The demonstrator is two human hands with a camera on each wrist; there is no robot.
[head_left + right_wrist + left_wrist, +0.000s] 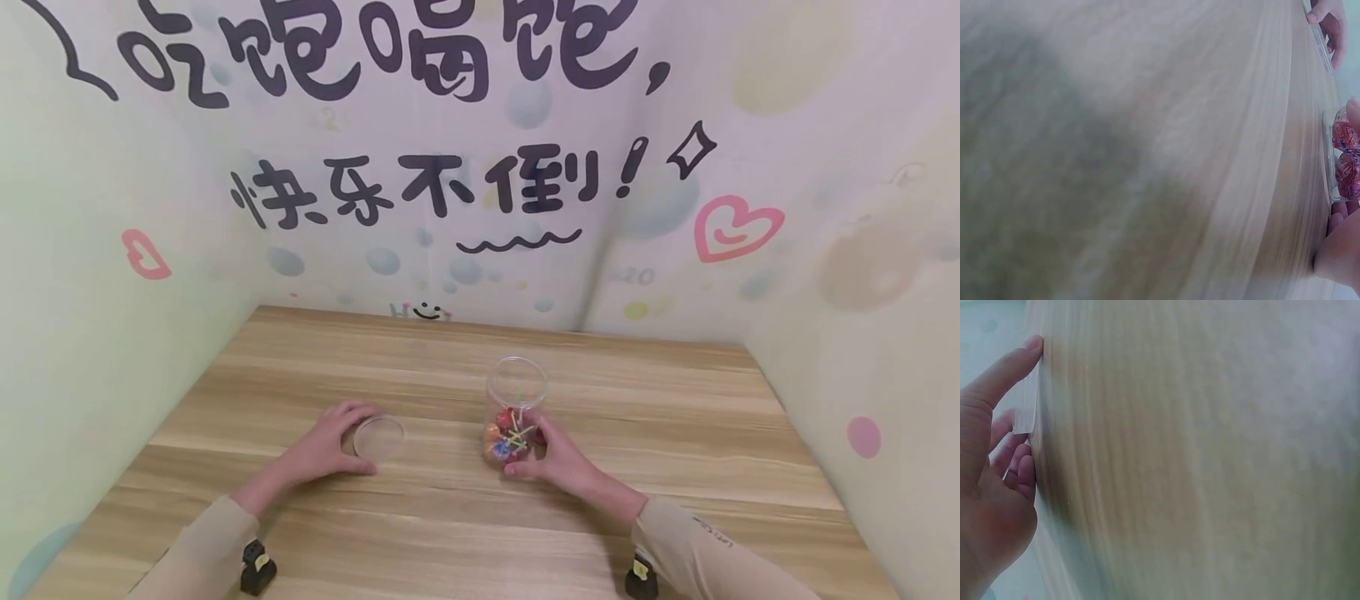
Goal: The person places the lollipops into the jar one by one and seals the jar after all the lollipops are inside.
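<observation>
A clear round lid (380, 438) lies on the table at the left of centre. My left hand (330, 444) holds it by the rim, thumb on the near side and fingers on the far side; the left wrist view shows the lid (1027, 406) edge-on between thumb and fingers. To the right stands a clear open-topped jar (517, 382), upright, with wrapped lollipops (501, 450) in its lower part. My right hand (558, 457) grips the jar low on its right side. Red-wrapped lollipops (1347, 169) show through the jar wall in the right wrist view.
The wood-grain table (450, 542) reaches back to a white wall (420, 275) with black writing and drawings. Side walls close in at left and right. A small dark device sits at each sleeve cuff.
</observation>
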